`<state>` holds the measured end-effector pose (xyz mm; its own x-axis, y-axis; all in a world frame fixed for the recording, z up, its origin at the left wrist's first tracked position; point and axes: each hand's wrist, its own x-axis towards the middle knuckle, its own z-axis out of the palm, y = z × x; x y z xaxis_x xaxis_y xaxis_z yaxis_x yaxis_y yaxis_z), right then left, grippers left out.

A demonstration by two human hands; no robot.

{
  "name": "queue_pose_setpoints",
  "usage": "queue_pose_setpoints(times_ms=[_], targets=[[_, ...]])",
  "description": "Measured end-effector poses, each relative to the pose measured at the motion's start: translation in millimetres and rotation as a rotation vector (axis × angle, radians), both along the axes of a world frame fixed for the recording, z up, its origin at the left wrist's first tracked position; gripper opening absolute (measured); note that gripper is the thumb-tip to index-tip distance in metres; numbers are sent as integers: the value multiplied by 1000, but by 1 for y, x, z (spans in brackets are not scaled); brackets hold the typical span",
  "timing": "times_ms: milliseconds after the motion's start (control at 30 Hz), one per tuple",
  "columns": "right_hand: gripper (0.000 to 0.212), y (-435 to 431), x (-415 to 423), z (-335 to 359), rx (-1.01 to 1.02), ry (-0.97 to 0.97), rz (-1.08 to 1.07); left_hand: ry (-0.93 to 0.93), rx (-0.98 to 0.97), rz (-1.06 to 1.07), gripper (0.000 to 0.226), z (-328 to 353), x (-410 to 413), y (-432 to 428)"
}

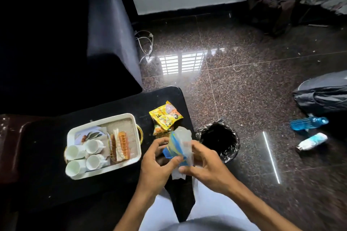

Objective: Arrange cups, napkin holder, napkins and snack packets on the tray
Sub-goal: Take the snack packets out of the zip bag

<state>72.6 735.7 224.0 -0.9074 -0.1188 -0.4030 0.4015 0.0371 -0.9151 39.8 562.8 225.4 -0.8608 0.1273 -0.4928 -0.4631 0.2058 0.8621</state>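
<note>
A white tray (120,168) rests on a black table (47,184). Inside it stand several white cups (75,153) at the left and a gold wire napkin holder (120,146) with orange-patterned napkins at the right. Yellow snack packets (165,116) lie on the table to the right of the tray. My left hand (155,163) and my right hand (204,165) together grip a blue and clear plastic packet (178,146) of white napkins, just right of the tray and in front of the snack packets.
A bin lined with a black bag (217,140) stands on the floor right beside the table. Two bottles (308,124) and a dark bag (323,97) lie on the floor at the right. A dark sofa (105,33) is behind the table.
</note>
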Motion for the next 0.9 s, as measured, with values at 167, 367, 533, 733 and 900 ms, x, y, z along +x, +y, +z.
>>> queue_pose_setpoints(times_ms=[167,367,533,733,900], targets=[[94,58,-6,-55,609,176,-8,50,-203,-215,40,-65,-12,55],[50,122,14,-184,912,93,-140,13,-189,-430,44,-175,-36,136],[42,165,16,-320,951,-316,-497,9,-248,-551,57,-263,-37,191],[50,167,11,-440,856,-714,-590,-121,-175,-558,37,-303,-2,203],[53,153,-5,-470,835,-824,-558,-214,-128,-484,34,-279,13,168]])
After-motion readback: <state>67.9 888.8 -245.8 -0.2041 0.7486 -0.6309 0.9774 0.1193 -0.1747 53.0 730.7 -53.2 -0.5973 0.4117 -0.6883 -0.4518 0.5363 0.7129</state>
